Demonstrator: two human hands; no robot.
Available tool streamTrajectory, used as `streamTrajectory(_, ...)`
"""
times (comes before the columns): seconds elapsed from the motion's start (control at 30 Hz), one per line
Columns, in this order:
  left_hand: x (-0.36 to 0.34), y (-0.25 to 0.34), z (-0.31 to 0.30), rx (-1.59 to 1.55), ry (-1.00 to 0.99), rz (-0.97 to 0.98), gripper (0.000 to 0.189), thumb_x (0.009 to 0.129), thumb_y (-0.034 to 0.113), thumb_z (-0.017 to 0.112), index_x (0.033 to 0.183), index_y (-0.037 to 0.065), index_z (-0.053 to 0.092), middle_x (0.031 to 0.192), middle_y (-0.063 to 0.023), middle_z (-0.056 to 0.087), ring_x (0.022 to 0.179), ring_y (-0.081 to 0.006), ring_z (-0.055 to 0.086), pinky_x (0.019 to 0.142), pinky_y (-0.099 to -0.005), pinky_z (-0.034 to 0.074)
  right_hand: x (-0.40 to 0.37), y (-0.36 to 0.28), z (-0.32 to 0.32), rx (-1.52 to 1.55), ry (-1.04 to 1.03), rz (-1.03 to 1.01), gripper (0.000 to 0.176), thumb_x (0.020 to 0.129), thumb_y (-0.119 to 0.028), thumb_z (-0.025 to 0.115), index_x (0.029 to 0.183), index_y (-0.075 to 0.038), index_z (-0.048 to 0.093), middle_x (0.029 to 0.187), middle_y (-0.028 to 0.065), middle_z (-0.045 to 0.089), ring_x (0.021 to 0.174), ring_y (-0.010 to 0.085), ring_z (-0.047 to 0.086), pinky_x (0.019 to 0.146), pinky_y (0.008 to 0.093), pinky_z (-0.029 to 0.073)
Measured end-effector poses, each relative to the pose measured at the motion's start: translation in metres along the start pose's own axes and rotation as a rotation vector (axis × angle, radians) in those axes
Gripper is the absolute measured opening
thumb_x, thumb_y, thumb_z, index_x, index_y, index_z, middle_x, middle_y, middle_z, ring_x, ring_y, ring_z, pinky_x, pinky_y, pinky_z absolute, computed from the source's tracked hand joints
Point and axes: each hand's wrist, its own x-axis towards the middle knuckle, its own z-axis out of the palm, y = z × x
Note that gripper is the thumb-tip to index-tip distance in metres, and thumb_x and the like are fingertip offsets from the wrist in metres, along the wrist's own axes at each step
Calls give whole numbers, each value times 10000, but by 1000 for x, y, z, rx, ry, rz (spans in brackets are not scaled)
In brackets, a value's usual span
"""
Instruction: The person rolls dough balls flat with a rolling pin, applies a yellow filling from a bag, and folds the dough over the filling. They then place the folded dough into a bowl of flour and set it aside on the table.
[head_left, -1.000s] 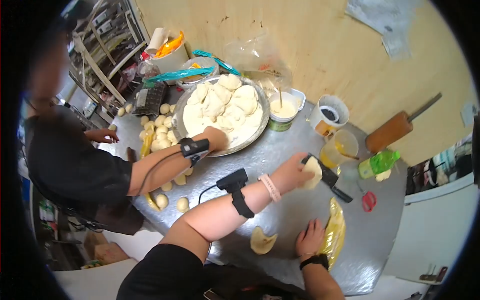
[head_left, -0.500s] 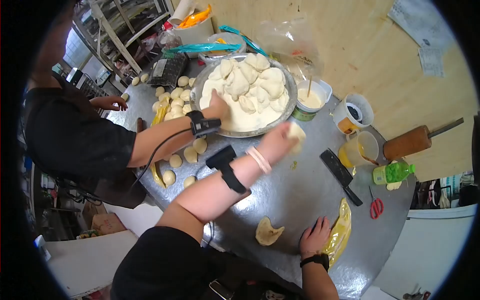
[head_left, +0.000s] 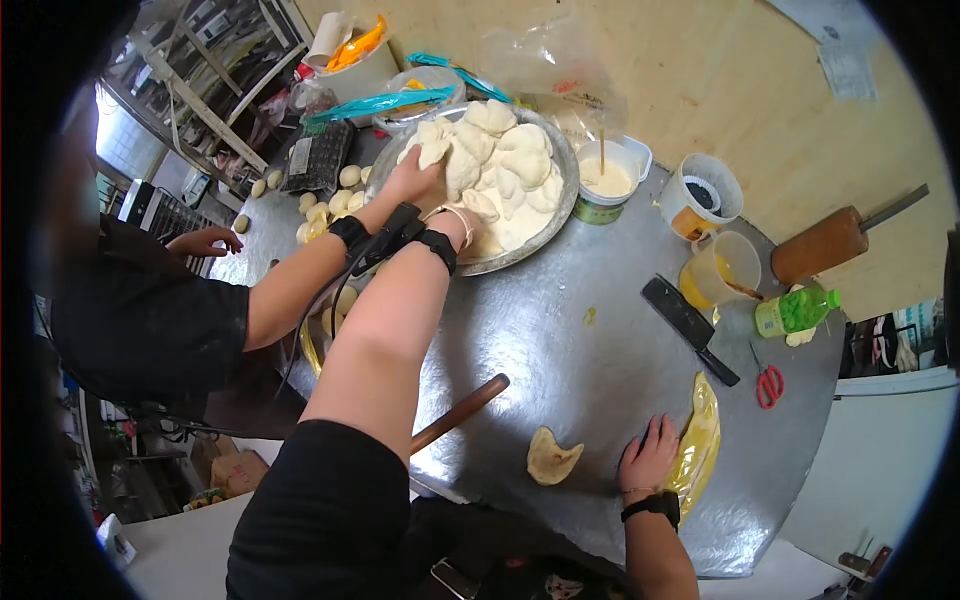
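My left hand [head_left: 467, 230] is down in the near side of a large metal bowl [head_left: 567, 200] of pale flour, its fingers hidden from view. White dough pieces [head_left: 525, 160] are heaped in that bowl. A co-worker's hand [head_left: 412, 182] is in it too, holding a flattened dough piece [head_left: 428, 150]. Flat on the metal table lies my right hand [head_left: 650, 455], fingers spread, beside a yellow plastic-wrapped strip [head_left: 697, 440]. A curved dough piece [head_left: 553, 457] lies to the left of that hand. Under my left forearm, a wooden rolling pin [head_left: 462, 413] sticks out.
To the right lie a black cleaver [head_left: 680, 315], red-handled scissors [head_left: 769, 385] and a green bottle [head_left: 797, 312]. A jug [head_left: 722, 270], a white tub [head_left: 700, 195] and a batter tub [head_left: 607, 180] with a stick stand by the wall. Small dough balls [head_left: 345, 203] sit left of the bowl.
My left hand, which held a dough piece right of the bowl, has moved left into the bowl. The co-worker's hand has lifted a dough piece. The view has shifted slightly; my right hand stays flat.
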Motion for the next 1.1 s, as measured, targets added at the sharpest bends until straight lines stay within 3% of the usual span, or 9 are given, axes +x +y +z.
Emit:
streamTrajectory(0.13, 25, 4, 7, -610, -179, -250, 276, 814, 208, 610, 956, 0, 723, 1027, -218, 702, 848, -334, 708, 735, -421, 556, 0, -1, -2, -3, 16, -25, 559, 824, -176, 601, 1343, -8, 478, 1454, 216, 397, 1343, 403, 367, 1105, 574, 263)
streamTrajectory(0.23, 8, 6, -11, -632, 428, -217, 311, 790, 249, 627, 940, -9, 713, 985, -240, 698, 818, -337, 708, 714, -429, 549, 2, -3, -6, 25, -2, -17, 556, 827, -173, 602, 1342, -6, 478, 1449, 214, 401, 1343, 404, 367, 1103, 579, 265)
streamTrajectory(0.57, 15, 13, 21, -798, -44, -183, 612, 899, 519, 552, 1272, 36, 599, 1314, -152, 597, 1100, -288, 612, 947, -379, 465, 0, -1, -5, -10, 17, -26, 545, 836, -185, 597, 1339, -7, 482, 1448, 207, 403, 1342, 385, 376, 1108, 549, 278)
streamTrajectory(0.63, 18, 22, 15, -1104, -57, -215, 445, 886, 432, 663, 1149, 73, 649, 991, -42, 594, 745, -156, 539, 636, -311, 498, -2, 1, 0, -28, 35, -31, 541, 837, -185, 594, 1336, -7, 484, 1447, 206, 403, 1341, 384, 376, 1106, 551, 279)
streamTrajectory(0.8, -6, -27, -83, -1350, 51, -106, 660, 833, 630, 635, 1099, 27, 586, 855, -80, 583, 726, -176, 604, 558, -372, 508, 3, 1, -5, -6, 25, -36, 543, 825, -182, 596, 1328, -6, 490, 1449, 204, 401, 1345, 389, 371, 1105, 561, 275)
streamTrajectory(0.87, -22, -16, -104, -985, 910, -278, 729, 843, 561, 649, 1273, -16, 531, 1206, -258, 569, 1103, -339, 576, 940, -441, 474, -1, -3, -5, 7, 15, -26, 546, 818, -177, 600, 1325, -5, 493, 1449, 206, 401, 1348, 392, 366, 1106, 564, 272)
streamTrajectory(0.93, -39, 18, -105, -796, 1264, -83, 582, 864, 376, 685, 1260, -21, 527, 1207, -243, 581, 1114, -335, 575, 972, -375, 450, -3, -2, -4, 9, 31, -21, 549, 812, -173, 604, 1323, -4, 497, 1448, 208, 401, 1351, 396, 362, 1107, 567, 269)
streamTrajectory(1.07, -106, 170, 10, -1039, 339, 666, 438, 878, 291, 664, 1216, 40, 543, 1086, -200, 615, 1040, -333, 605, 888, -422, 485, -3, 0, 0, 38, 40, -12, 550, 806, -170, 616, 1318, -5, 501, 1444, 208, 406, 1346, 389, 369, 1109, 554, 277)
streamTrajectory(1.1, -121, 205, 60, -621, 466, 744, 484, 870, 310, 671, 1246, 40, 532, 1111, -208, 602, 1060, -367, 590, 895, -433, 489, -1, -2, -2, 31, 28, -7, 548, 807, -168, 616, 1317, -6, 501, 1443, 208, 406, 1345, 387, 370, 1111, 551, 276)
